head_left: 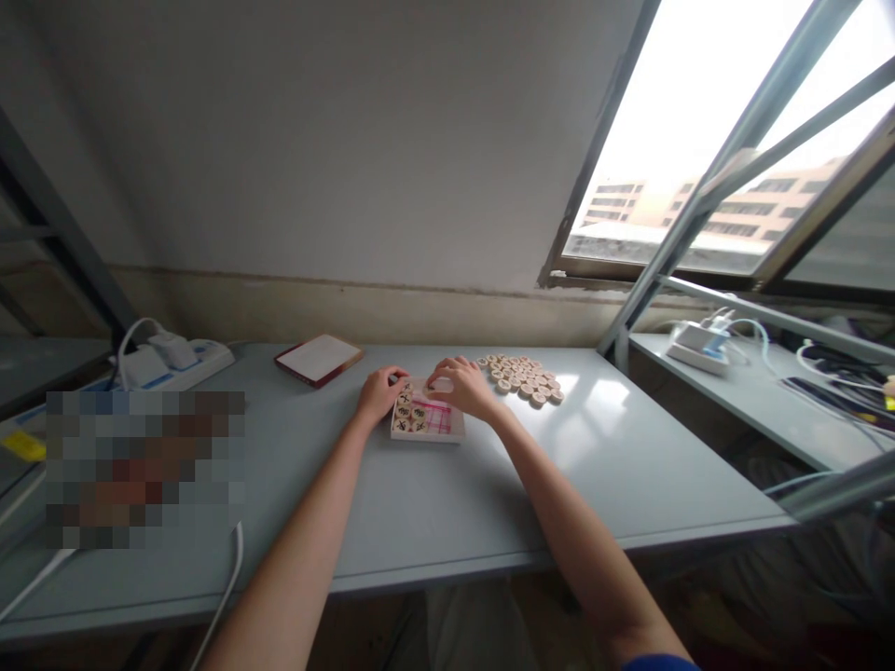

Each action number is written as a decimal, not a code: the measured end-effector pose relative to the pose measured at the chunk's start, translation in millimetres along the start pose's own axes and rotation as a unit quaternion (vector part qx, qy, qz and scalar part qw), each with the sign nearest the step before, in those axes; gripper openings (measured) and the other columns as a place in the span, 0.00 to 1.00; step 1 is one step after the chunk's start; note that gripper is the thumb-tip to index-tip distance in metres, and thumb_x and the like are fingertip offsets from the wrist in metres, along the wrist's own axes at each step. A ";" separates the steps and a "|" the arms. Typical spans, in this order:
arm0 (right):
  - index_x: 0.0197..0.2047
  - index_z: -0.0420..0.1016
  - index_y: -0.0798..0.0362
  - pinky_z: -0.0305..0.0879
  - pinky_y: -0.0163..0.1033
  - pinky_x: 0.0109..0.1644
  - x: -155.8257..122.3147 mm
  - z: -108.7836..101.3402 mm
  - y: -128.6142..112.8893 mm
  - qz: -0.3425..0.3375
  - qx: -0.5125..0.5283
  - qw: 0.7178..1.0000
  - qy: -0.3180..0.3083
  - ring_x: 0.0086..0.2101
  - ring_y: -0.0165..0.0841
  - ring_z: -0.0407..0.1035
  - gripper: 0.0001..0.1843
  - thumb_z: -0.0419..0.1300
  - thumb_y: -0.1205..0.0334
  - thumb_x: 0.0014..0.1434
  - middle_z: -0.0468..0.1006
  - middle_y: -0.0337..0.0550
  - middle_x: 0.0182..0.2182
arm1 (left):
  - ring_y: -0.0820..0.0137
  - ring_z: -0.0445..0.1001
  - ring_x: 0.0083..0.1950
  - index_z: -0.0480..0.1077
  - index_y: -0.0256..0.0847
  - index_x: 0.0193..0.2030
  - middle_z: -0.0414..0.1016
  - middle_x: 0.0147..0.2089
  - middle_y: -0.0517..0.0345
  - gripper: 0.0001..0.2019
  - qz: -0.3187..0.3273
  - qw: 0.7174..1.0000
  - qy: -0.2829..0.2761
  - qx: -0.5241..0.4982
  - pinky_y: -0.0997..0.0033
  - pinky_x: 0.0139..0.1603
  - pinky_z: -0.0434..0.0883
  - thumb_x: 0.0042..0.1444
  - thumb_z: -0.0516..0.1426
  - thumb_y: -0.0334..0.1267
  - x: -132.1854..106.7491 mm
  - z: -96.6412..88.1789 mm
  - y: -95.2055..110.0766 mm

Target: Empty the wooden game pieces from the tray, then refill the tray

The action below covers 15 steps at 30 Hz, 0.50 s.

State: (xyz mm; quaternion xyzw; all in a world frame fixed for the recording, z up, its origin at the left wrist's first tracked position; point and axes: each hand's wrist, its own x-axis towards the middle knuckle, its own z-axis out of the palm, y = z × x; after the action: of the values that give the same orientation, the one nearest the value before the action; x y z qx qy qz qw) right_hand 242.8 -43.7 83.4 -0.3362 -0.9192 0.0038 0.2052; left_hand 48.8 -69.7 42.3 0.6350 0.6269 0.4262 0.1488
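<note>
The tray (428, 436) is a shallow, white, rectangular box on the desk (629, 466), nearer the desk's rear edge than its front edge. Round wooden discs (418, 413) bearing dark characters stand in rows along the tray's left wall. To the right of these discs, the tray floor (440, 419) shows pink lines on white.

A group of loose discs (524, 377) lies in a single spread near the desk's rear right corner, just beside your right hand (458, 384). The lid (322, 360), white with a dark red side, lies at the desk's rear edge, left of the tray. A white power strip (206, 359) occupies the rear left corner. Your right hand obstructs the view of the tray's rear right corner.

Both your forearms reach over the desk's front edge. Your left hand (381, 393) is curved at the tray's rear left corner; whether its fingers pinch the wall cannot be told. Your right hand arches over the tray's rear edge, fingers bent downward; whether they pinch a disc cannot be told.
</note>
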 end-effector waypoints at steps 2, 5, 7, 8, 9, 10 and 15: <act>0.38 0.73 0.46 0.51 0.41 0.44 -4.1 -6.1 15.2 0.050 -0.021 0.998 0.030 0.43 0.37 0.58 0.11 0.59 0.52 0.52 0.69 0.43 0.41 | 0.72 0.70 0.30 0.72 0.38 0.33 0.75 0.33 0.56 0.10 -0.003 1.000 -0.002 -0.002 0.74 0.34 0.66 0.48 0.51 0.35 -0.1 0.2 -0.4; 0.37 0.73 0.47 0.50 0.43 0.44 -14.8 -11.1 42.1 0.125 -0.072 0.988 0.056 0.43 0.39 0.58 0.10 0.58 0.54 0.53 0.69 0.44 0.40 | 0.72 0.70 0.30 0.72 0.38 0.33 0.75 0.32 0.56 0.10 -0.009 1.000 -0.005 0.001 0.74 0.33 0.66 0.48 0.51 0.35 -0.2 0.2 -0.3; 0.38 0.72 0.48 0.50 0.44 0.44 -21.9 -10.9 56.1 0.161 -0.111 0.979 0.056 0.43 0.40 0.57 0.09 0.57 0.56 0.53 0.69 0.45 0.40 | 0.72 0.70 0.31 0.72 0.39 0.33 0.75 0.31 0.56 0.10 -0.011 1.000 -0.006 0.001 0.74 0.33 0.66 0.48 0.51 0.35 -0.4 0.2 -0.1; 0.39 0.72 0.49 0.50 0.44 0.44 -24.3 -10.5 60.4 0.172 -0.128 0.975 0.057 0.44 0.41 0.57 0.10 0.57 0.57 0.53 0.69 0.46 0.41 | 0.72 0.70 0.31 0.72 0.39 0.33 0.75 0.32 0.56 0.10 -0.010 1.000 -0.006 0.000 0.74 0.33 0.66 0.48 0.51 0.35 -0.5 0.1 -0.1; 0.40 0.72 0.49 0.50 0.45 0.45 -25.5 -10.2 62.6 0.178 -0.142 0.972 0.060 0.44 0.41 0.57 0.10 0.57 0.59 0.53 0.68 0.47 0.42 | 0.72 0.70 0.31 0.72 0.39 0.33 0.75 0.32 0.56 0.10 -0.010 1.000 -0.006 -0.001 0.74 0.34 0.66 0.48 0.51 0.35 -0.6 0.1 -0.1; 0.41 0.71 0.49 0.49 0.45 0.45 -25.4 -10.5 62.6 0.179 -0.151 0.970 0.066 0.45 0.41 0.56 0.11 0.56 0.60 0.53 0.67 0.47 0.43 | 0.72 0.70 0.31 0.72 0.39 0.33 0.75 0.32 0.56 0.10 -0.009 1.000 -0.005 -0.002 0.74 0.34 0.66 0.48 0.51 0.35 -0.7 0.2 -0.2; 0.42 0.70 0.47 0.51 0.43 0.47 -11.1 -16.6 33.9 0.100 -0.063 0.990 0.075 0.45 0.38 0.58 0.11 0.56 0.63 0.54 0.69 0.44 0.43 | 0.72 0.70 0.30 0.72 0.39 0.33 0.75 0.33 0.57 0.09 -0.004 1.000 -0.002 0.000 0.74 0.34 0.66 0.48 0.51 0.35 -0.8 0.7 -0.3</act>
State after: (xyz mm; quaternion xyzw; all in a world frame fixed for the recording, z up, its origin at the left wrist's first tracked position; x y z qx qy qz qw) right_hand 277.6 -26.5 89.5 -0.4379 -0.8613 -0.0586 0.2510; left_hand 49.3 -70.2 41.3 0.6335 0.6292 0.4239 0.1520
